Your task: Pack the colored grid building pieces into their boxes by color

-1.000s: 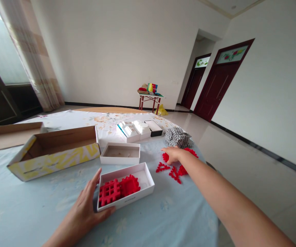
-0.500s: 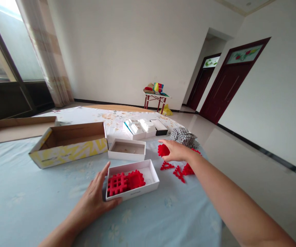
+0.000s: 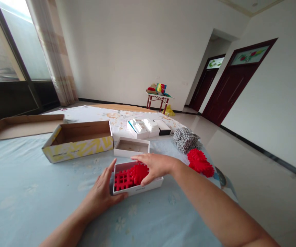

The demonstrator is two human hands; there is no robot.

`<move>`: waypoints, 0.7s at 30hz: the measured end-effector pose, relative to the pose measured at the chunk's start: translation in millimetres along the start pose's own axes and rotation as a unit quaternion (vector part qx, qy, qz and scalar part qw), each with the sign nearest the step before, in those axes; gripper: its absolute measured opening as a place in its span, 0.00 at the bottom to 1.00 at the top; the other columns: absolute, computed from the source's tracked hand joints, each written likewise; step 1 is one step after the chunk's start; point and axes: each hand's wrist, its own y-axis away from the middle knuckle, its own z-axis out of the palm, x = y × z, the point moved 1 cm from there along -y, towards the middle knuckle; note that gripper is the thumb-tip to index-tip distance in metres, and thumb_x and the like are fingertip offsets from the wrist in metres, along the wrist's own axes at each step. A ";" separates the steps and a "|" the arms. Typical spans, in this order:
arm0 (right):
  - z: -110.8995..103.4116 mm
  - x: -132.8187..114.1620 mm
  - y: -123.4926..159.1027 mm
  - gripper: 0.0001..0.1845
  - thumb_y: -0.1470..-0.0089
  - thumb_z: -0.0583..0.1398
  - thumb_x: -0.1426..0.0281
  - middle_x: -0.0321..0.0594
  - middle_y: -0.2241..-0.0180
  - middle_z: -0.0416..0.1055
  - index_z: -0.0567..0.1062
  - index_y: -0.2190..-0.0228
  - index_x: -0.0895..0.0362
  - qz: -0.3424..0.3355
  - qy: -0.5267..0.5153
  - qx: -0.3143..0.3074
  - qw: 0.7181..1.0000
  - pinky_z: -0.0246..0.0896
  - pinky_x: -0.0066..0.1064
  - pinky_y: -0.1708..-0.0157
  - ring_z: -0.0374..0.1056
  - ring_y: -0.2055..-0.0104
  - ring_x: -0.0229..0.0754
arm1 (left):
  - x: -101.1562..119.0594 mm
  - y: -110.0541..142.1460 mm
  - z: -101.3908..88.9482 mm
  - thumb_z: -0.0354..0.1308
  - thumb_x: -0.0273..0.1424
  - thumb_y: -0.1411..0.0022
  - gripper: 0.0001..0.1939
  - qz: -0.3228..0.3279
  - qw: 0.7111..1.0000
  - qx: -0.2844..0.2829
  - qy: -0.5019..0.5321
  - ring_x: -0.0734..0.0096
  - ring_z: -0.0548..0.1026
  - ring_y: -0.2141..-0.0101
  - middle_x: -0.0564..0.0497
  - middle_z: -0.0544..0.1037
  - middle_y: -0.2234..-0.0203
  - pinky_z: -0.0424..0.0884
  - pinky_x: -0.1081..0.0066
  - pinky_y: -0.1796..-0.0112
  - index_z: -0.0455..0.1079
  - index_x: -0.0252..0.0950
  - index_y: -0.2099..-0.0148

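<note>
With thumb and fingers spread around its left end, my left hand (image 3: 99,192) holds a white box (image 3: 151,186) that has no lid on it. Inside the box lie red plastic interlocking building pieces (image 3: 122,180), the nearest one a square grid. My right hand (image 3: 159,167) is over the box's right half, its thumb and fingers around a red toothed building piece (image 3: 140,173) low in the box; part of that piece is hidden by the hand. More red pieces (image 3: 200,163) are heaped at the table's right, beyond my right forearm.
Grey building pieces (image 3: 185,140) lie behind the red heap. A shallow white box (image 3: 132,153) stands beyond the held box, with a yellow-and-white carton (image 3: 79,150) to its left. Farther back are small white boxes (image 3: 144,131) and a cardboard tray (image 3: 24,133). The table edge curves along the right.
My right hand has moved left from the red heap to the white box, bringing a red piece with it. My left hand stays at the box. The view has shifted slightly.
</note>
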 end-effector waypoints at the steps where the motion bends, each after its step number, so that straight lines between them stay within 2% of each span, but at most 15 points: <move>1: -0.8 0.5 1.7 0.50 0.64 0.65 0.58 0.46 0.42 0.54 0.51 0.42 0.56 0.003 -0.008 0.004 1.000 0.49 0.33 0.46 0.53 0.43 0.47 | 0.1 -0.1 0.2 0.60 0.42 0.52 0.51 0.000 1.000 0.002 -0.001 0.50 0.61 0.46 0.42 0.59 0.46 0.59 0.51 0.50 0.30 0.45 0.36; 4: 0.7 -0.4 4.1 0.49 0.64 0.65 0.61 0.48 0.44 0.57 0.52 0.42 0.58 0.007 -0.018 0.012 1.000 0.51 0.33 0.47 0.56 0.45 0.47 | -0.2 0.2 0.6 0.61 0.42 0.52 0.51 0.000 1.000 0.008 -0.001 0.50 0.61 0.47 0.42 0.59 0.46 0.59 0.51 0.50 0.30 0.45 0.35; 7: 7.0 -2.6 2.6 0.43 0.62 0.63 0.66 0.48 0.46 0.61 0.56 0.44 0.59 0.002 -0.012 0.026 1.000 0.53 0.33 0.48 0.59 0.47 0.47 | -1.3 0.8 1.0 0.61 0.41 0.52 0.51 0.010 1.000 0.016 -0.001 0.50 0.63 0.48 0.42 0.61 0.46 0.60 0.51 0.51 0.31 0.45 0.35; 12: 6.1 -3.0 6.3 0.41 0.61 0.62 0.68 0.48 0.46 0.60 0.57 0.45 0.59 0.002 -0.016 0.056 0.998 0.53 0.32 0.48 0.58 0.47 0.46 | -1.8 0.3 1.0 0.61 0.42 0.53 0.51 0.016 1.000 0.023 0.001 0.49 0.63 0.48 0.42 0.61 0.47 0.61 0.51 0.51 0.32 0.44 0.35; 17: -13.7 9.6 22.7 0.41 0.60 0.61 0.68 0.47 0.46 0.59 0.54 0.43 0.56 0.069 0.033 0.077 0.994 0.50 0.36 0.48 0.56 0.46 0.48 | 0.9 -0.2 0.2 0.60 0.42 0.51 0.51 0.007 1.000 0.005 0.004 0.50 0.61 0.46 0.42 0.59 0.45 0.59 0.50 0.49 0.30 0.44 0.35; 21: -16.1 20.7 29.9 0.39 0.61 0.61 0.69 0.49 0.49 0.62 0.58 0.45 0.55 0.109 0.118 0.034 0.986 0.48 0.42 0.48 0.56 0.47 0.52 | 0.7 -0.2 -0.2 0.59 0.43 0.51 0.50 0.007 1.000 0.007 -0.001 0.48 0.60 0.46 0.41 0.58 0.45 0.58 0.49 0.49 0.30 0.44 0.35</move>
